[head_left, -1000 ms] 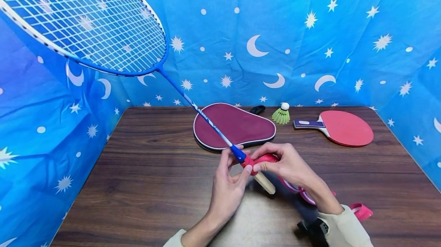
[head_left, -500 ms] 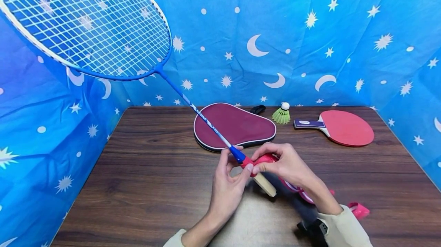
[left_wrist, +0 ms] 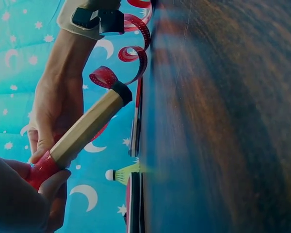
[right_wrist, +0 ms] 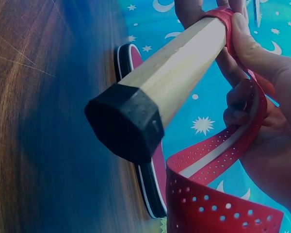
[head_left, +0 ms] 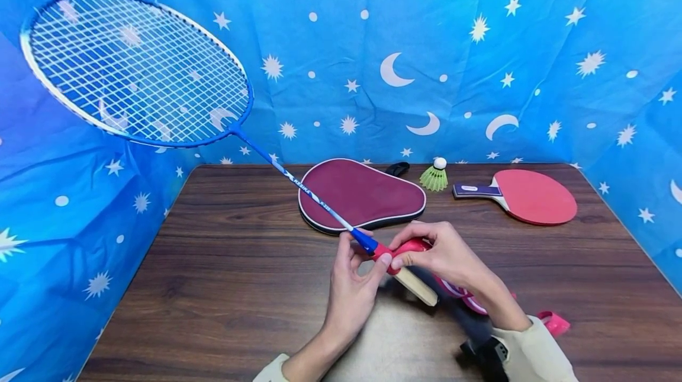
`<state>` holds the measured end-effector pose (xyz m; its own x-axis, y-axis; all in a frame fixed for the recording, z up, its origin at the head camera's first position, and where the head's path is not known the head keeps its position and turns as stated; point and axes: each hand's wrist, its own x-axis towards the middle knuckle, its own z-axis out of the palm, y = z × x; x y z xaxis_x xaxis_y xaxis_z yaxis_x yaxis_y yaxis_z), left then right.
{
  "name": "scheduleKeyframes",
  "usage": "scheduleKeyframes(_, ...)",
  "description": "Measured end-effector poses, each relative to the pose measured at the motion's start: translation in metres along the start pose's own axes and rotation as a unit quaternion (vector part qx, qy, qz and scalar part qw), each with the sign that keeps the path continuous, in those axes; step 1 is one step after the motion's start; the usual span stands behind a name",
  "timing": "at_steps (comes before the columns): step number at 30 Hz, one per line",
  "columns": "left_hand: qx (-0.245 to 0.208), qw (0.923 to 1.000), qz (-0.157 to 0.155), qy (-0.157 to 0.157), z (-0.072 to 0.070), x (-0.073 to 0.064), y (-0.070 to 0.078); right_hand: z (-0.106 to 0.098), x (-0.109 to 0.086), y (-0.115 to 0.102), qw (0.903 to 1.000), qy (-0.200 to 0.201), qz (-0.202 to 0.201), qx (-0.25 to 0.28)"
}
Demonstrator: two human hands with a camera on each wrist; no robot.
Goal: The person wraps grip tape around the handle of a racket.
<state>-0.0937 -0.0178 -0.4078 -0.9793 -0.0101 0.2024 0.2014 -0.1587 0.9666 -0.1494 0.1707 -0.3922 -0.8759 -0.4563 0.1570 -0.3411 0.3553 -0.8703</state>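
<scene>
A blue and white badminton racket (head_left: pixel 326 209) slants up to the left in the head view. My left hand (head_left: pixel 351 293) holds its handle just below the blue cone, fingers and thumb around the red-wrapped part. Red perforated grip tape (right_wrist: pixel 208 196) covers the handle's top; below it the wood (left_wrist: pixel 89 127) is bare down to a black end cap (right_wrist: pixel 123 122). With thumb and fingers my right hand (head_left: pixel 453 257) pinches the tape against the handle. The tape's loose length runs through that hand and hangs in curls, partly hidden by the right forearm in the head view.
Behind the hands a maroon paddle case (head_left: pixel 367 192) lies on the wooden table (head_left: pixel 224 275). A yellow-green shuttlecock (head_left: pixel 435 177) and a red table tennis paddle (head_left: pixel 538 197) sit to its right. A blue star-patterned cloth (head_left: pixel 341 44) encloses the back and sides.
The racket head has dropped and come fully into view, while the handle's end has shifted right, with more bare wood showing. Both hands stay at nearly the same spot.
</scene>
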Motion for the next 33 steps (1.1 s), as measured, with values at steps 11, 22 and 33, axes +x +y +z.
scheduleKeyframes(11,-0.013,0.9999,0.002,-0.002,0.0,0.0,0.001,-0.003,0.001,-0.001,0.9994,0.009,0.011,-0.031)
scheduleKeyframes(22,-0.034,0.9993,0.015,-0.005,-0.001,0.0,0.001,-0.01,0.001,0.005,0.9997,-0.021,0.0,-0.014)
scheduleKeyframes(33,-0.011,0.9998,0.015,0.008,0.001,-0.003,0.0,-0.012,0.002,0.01,0.9923,-0.114,0.036,0.033)
